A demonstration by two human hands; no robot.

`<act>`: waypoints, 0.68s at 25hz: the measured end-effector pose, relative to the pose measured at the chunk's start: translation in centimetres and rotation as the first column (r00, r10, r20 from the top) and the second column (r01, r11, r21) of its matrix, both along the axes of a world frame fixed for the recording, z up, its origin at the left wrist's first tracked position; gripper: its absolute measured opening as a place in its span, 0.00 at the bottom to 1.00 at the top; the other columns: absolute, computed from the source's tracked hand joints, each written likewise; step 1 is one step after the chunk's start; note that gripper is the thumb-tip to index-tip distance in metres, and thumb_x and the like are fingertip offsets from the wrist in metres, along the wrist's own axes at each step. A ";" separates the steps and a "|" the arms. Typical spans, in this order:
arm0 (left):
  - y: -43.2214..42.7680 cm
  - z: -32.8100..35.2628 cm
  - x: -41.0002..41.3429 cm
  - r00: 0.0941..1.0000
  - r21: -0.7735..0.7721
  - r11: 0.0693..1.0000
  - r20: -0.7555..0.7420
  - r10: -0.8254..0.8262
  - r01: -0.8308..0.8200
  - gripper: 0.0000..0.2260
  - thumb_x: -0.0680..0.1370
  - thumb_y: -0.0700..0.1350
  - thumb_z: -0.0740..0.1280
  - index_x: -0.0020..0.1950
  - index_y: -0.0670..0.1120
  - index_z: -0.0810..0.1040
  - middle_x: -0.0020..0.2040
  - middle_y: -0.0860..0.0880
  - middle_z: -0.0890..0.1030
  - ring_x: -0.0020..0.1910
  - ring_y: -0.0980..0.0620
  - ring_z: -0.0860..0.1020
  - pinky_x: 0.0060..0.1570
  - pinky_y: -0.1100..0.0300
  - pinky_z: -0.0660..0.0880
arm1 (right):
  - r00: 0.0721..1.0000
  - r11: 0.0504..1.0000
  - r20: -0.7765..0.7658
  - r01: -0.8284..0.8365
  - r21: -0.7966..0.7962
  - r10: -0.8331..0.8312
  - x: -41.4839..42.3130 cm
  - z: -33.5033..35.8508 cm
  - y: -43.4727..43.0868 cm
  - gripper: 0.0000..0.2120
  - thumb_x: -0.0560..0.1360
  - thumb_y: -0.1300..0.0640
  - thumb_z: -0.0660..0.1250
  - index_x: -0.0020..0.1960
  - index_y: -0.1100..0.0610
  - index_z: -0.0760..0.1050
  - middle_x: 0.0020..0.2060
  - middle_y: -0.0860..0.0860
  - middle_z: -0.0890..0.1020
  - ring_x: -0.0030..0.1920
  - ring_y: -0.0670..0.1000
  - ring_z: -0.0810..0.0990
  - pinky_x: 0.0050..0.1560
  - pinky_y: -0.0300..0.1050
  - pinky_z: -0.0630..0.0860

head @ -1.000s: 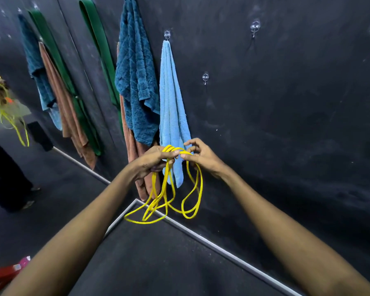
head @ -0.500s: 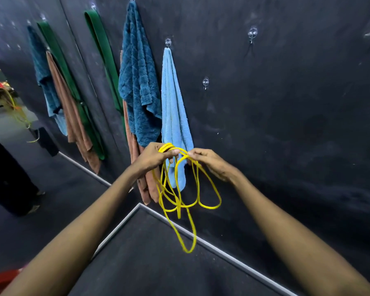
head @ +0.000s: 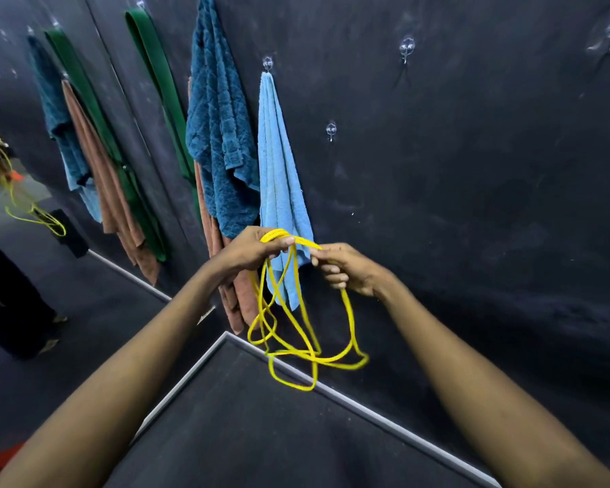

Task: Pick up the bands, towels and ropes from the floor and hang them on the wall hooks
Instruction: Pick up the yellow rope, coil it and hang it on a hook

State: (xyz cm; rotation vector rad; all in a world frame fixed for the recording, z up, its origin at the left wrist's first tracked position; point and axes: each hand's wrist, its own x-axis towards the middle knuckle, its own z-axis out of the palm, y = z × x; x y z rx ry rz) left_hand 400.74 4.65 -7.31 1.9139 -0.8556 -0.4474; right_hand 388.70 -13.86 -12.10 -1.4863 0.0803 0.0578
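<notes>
Gripping the gathered coils of the yellow rope (head: 279,235) in curled fingers, the left hand (head: 250,253) holds them before the light blue towel (head: 279,184), the right hand (head: 349,272) at its 3 o'clock pinching one strand, loops dangling toward 6 o'clock, a wall hook (head: 331,130) at 12 o'clock.

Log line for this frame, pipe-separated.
left hand: grips yellow rope coils | right hand: pinches strand | yellow rope: unhung | hook: free
</notes>
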 end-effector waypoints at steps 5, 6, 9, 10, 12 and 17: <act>0.8 -0.3 1.0 0.988 -0.044 0.999 -0.150 0.023 -0.030 0.26 0.69 0.57 0.76 0.48 0.33 0.80 0.32 0.42 0.71 0.20 0.55 0.60 0.20 0.68 0.55 | 0.994 0.993 0.073 0.082 -0.088 -0.076 0.5 2.6 -0.2 0.11 0.81 0.50 0.65 0.45 0.55 0.79 0.27 0.49 0.59 0.22 0.43 0.55 0.22 0.36 0.51; 0.9 -0.2 1.0 0.990 -0.064 0.997 -0.138 0.024 -0.033 0.26 0.70 0.55 0.76 0.50 0.32 0.78 0.34 0.41 0.71 0.20 0.55 0.60 0.20 0.68 0.56 | 0.992 0.985 0.081 0.107 -0.138 -0.097 0.7 3.0 -0.2 0.11 0.80 0.50 0.65 0.46 0.56 0.79 0.28 0.49 0.58 0.22 0.44 0.56 0.23 0.37 0.53; 1.3 0.1 1.3 0.998 -0.020 0.999 -0.053 -0.030 0.029 0.17 0.71 0.49 0.77 0.48 0.36 0.79 0.32 0.45 0.77 0.24 0.54 0.69 0.26 0.65 0.64 | 0.987 0.935 0.099 0.155 -0.320 -0.130 0.8 3.9 -0.1 0.12 0.79 0.48 0.67 0.46 0.57 0.80 0.27 0.49 0.61 0.23 0.47 0.63 0.26 0.39 0.63; 1.5 0.3 1.1 0.998 0.028 0.998 -0.002 -0.056 0.056 0.12 0.73 0.46 0.75 0.47 0.38 0.80 0.30 0.50 0.78 0.24 0.58 0.71 0.27 0.68 0.65 | 0.986 0.933 0.105 0.159 -0.322 -0.132 0.8 3.9 -0.1 0.12 0.79 0.48 0.68 0.44 0.57 0.80 0.27 0.50 0.62 0.23 0.47 0.65 0.27 0.40 0.64; 2.1 0.4 0.9 0.998 0.049 0.998 -0.034 -0.044 0.046 0.08 0.76 0.42 0.72 0.49 0.38 0.80 0.23 0.55 0.72 0.18 0.60 0.66 0.21 0.70 0.62 | 0.984 0.944 0.106 0.166 -0.285 -0.141 0.7 4.1 -0.2 0.12 0.78 0.47 0.68 0.42 0.54 0.79 0.28 0.51 0.62 0.23 0.47 0.63 0.26 0.39 0.62; 2.3 0.8 2.4 0.984 -0.081 0.997 -0.180 0.006 -0.020 0.10 0.78 0.46 0.70 0.49 0.39 0.80 0.26 0.50 0.68 0.18 0.56 0.55 0.19 0.70 0.52 | 0.978 0.923 0.158 0.186 -0.337 -0.139 0.9 6.2 0.2 0.10 0.81 0.51 0.64 0.50 0.56 0.80 0.29 0.47 0.63 0.25 0.45 0.57 0.22 0.36 0.54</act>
